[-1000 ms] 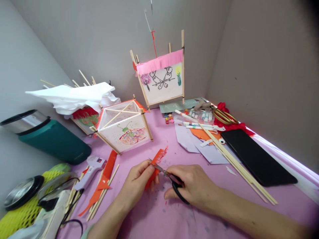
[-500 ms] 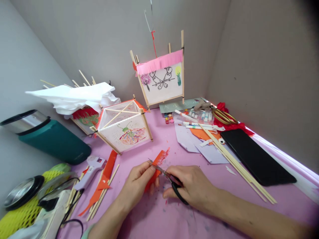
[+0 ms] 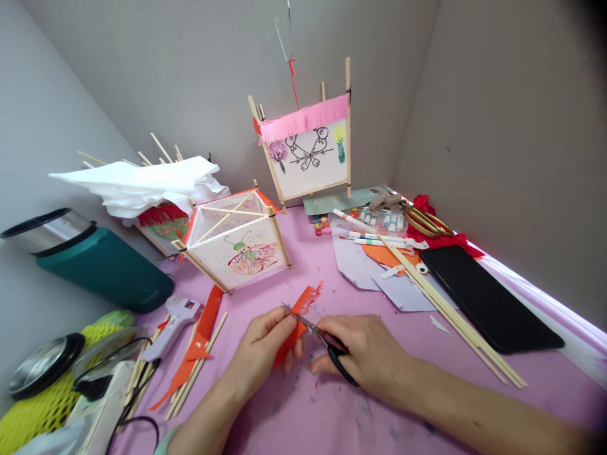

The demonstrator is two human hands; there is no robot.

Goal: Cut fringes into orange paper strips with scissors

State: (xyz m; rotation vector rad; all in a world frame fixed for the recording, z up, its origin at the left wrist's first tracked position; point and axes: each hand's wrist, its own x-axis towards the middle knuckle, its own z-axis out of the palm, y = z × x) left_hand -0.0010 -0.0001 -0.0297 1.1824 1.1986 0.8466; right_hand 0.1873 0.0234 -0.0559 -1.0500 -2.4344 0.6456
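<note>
Between thumb and fingers, my left hand [image 3: 266,341] pinches a strip of orange-red paper [image 3: 303,299] whose far end is cut into a fine fringe. My right hand [image 3: 367,351] is closed round the black handles of a pair of scissors [image 3: 342,366]. The scissor blades lie across the strip, their tips close to my left thumb. Just beyond my hands stands a stick-framed paper lantern [image 3: 251,259] with a drawn butterfly on its side. Part of the strip is hidden behind my left fingers.
A second lantern [image 3: 315,158] with pink fringe hangs behind. At left are a teal tumbler [image 3: 109,268], a glue gun [image 3: 173,325] and orange paper scraps [image 3: 194,354]. Right hold wooden sticks [image 3: 441,303], a black phone [image 3: 488,297], markers [image 3: 384,242] and gold-handled scissors [image 3: 429,221].
Hardly anything differs. Both hands, the scissors and the orange-red strip stay in nearly the same place, with only a very slight shift of the scissors.
</note>
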